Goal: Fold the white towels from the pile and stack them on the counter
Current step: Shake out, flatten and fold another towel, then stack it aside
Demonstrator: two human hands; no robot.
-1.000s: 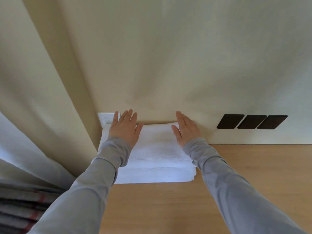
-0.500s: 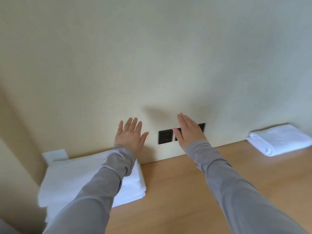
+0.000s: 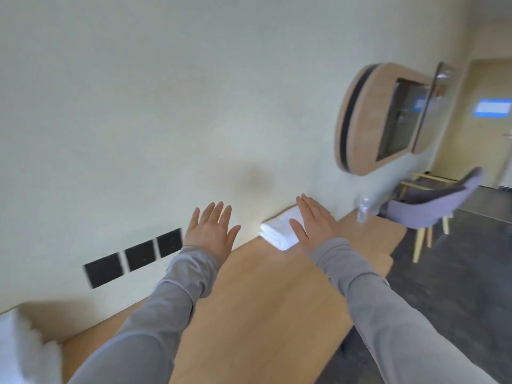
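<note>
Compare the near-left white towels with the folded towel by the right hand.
The near-left towels are blurred and cut off by the frame; the far folded towel shows neat layers. The right hand covers part of the far folded towel; the near-left towels are uncovered. Both are white, on the counter.

Counter (image 3: 263,300): along the wall, below the sockets (image 3: 135,254).
Folded towel (image 3: 277,235): on the counter, against the wall, partly behind the right hand (image 3: 313,225).
Towel stack (image 3: 22,350): at the counter's left end.
Bottle (image 3: 363,210): on the counter's far end, near the chair (image 3: 432,209).
</note>
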